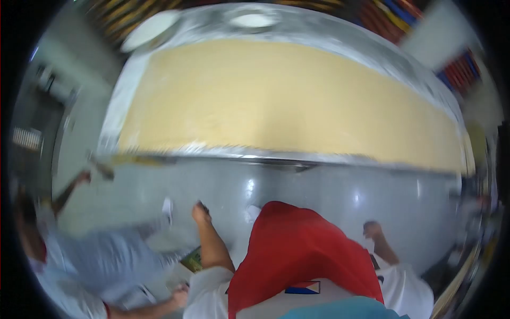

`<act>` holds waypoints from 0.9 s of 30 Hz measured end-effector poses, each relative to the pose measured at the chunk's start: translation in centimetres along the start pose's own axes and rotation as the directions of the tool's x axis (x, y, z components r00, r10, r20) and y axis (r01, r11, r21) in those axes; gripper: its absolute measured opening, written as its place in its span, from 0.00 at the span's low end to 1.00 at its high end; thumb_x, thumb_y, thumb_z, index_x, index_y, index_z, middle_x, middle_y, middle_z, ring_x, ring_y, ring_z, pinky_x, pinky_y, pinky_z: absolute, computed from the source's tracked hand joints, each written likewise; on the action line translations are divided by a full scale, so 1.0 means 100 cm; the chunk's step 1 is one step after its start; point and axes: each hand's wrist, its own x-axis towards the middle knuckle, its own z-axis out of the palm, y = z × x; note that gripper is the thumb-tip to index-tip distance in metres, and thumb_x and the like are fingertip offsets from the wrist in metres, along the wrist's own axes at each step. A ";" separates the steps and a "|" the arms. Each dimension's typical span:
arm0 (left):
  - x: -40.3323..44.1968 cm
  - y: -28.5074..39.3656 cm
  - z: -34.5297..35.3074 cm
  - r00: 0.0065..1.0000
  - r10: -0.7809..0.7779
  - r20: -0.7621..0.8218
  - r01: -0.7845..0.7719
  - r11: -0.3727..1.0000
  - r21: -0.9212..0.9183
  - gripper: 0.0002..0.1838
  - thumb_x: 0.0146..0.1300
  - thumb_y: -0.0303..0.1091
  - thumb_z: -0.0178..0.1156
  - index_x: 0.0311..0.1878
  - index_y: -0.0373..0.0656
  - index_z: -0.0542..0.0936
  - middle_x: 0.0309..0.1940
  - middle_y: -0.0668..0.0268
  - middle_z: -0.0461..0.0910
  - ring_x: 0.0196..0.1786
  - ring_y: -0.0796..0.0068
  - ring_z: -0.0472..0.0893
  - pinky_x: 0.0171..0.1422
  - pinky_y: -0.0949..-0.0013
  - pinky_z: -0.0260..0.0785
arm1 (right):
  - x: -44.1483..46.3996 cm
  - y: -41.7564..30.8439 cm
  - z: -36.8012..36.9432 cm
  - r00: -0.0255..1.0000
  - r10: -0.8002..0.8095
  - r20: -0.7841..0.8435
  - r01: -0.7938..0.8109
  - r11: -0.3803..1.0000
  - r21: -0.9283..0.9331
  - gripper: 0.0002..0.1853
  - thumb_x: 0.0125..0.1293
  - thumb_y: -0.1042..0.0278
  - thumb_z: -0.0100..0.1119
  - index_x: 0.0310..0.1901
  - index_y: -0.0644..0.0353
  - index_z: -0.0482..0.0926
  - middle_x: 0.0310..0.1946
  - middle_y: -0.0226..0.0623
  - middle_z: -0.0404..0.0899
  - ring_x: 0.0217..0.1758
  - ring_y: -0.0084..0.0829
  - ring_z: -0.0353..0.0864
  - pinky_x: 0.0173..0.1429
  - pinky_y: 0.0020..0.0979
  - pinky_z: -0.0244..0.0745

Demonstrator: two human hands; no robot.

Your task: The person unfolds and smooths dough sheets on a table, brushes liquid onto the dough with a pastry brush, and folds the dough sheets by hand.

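Note:
My left hand (201,212) hangs low over the floor, left of the red cloth (297,239) on my front. Its fingers are closed round a small dark object too blurred to name. On the other side of the cloth, my right hand (373,229) is curled closed, and whatever it may hold is hidden. Neither hand touches the table. Across the table lies a wide, flat pale-yellow sheet (255,95), with white powder along its edges.
The long table's powdered near edge (196,149) runs ahead of me. At its far side are a white round item (151,31) and a bowl (254,20). Another person (101,260) is close on the left. Coloured stacked racks (459,72) stand at the back right.

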 end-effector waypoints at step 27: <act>-0.484 -0.250 0.317 0.095 -0.614 0.783 -0.995 -0.092 0.048 0.17 0.61 0.41 0.65 0.47 0.39 0.83 0.39 0.55 0.85 0.44 0.62 0.85 0.50 0.65 0.75 | -0.042 -0.028 -0.318 0.361 -0.275 -0.891 0.387 0.914 -0.125 0.29 0.69 0.57 0.49 0.70 0.54 0.61 0.74 0.45 0.53 0.77 0.47 0.50 0.77 0.49 0.48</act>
